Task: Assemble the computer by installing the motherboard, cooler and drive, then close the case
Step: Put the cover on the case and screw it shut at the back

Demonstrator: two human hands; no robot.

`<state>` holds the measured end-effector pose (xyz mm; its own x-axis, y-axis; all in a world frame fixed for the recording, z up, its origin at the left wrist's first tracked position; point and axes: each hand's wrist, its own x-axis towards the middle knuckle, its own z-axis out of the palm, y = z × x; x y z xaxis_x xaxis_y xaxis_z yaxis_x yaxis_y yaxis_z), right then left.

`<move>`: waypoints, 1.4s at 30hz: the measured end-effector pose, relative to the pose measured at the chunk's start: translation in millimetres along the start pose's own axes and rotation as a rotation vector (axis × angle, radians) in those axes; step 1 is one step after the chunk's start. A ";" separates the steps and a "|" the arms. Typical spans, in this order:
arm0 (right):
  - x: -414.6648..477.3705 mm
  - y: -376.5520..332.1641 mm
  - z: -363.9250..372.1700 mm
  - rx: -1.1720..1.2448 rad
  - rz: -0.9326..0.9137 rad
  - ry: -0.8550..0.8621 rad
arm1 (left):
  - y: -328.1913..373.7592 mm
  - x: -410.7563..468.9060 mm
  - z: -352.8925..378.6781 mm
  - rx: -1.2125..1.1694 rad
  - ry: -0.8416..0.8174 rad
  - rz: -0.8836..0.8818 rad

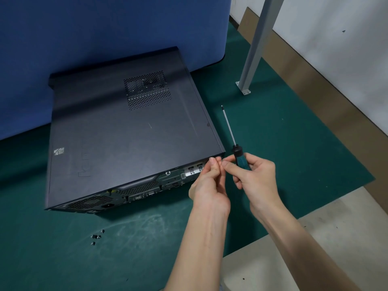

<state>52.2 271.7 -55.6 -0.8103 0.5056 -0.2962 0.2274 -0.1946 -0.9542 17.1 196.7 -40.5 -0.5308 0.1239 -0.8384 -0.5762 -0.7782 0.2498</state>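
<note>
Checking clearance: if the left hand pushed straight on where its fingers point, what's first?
The rear corner of the computer case; the left hand looks almost touching it, though depth is unclear.

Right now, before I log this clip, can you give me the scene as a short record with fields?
case: dark grey metal computer case, side panel on, lying flat on green mat
left hand: fingertips pinched at the case's near right corner; anything held is hidden
right hand: grips teal-and-black-handled screwdriver, shaft pointing away
loose parts: small dark screws on mat near the case's rear
</note>
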 end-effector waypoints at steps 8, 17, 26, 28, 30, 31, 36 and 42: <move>-7.6 -7.0 -0.9 0.018 -0.014 0.002 | -0.2 -3.5 3.8 -0.043 0.025 -0.050; -43.4 -14.4 -39.1 -0.301 -0.087 -0.084 | 5.3 -4.5 5.0 -0.069 0.083 -0.064; -68.0 -14.1 -52.5 -0.537 -0.140 -0.033 | 21.7 -7.6 1.0 0.000 0.040 -0.102; -68.9 -16.2 -50.9 -0.581 -0.161 -0.031 | 26.6 -7.3 -0.6 0.010 0.014 -0.118; -69.1 -18.3 -49.3 -0.624 -0.177 -0.020 | 31.0 -9.4 -1.6 0.050 -0.028 -0.136; -68.8 -19.6 -48.6 -0.642 -0.175 -0.016 | 32.4 -10.3 -2.4 0.081 -0.042 -0.147; -66.4 -24.6 -45.4 -0.674 -0.154 -0.019 | 36.4 -8.8 -7.9 0.164 -0.085 -0.186; -65.4 -22.6 -39.0 -0.703 -0.166 -0.016 | 39.1 -7.4 -11.4 0.206 -0.132 -0.215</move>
<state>121.2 275.7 -16.3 -0.8710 0.4680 -0.1495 0.3900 0.4735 -0.7897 5.7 158.4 -30.0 -0.4515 0.3610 -0.8160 -0.7903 -0.5863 0.1779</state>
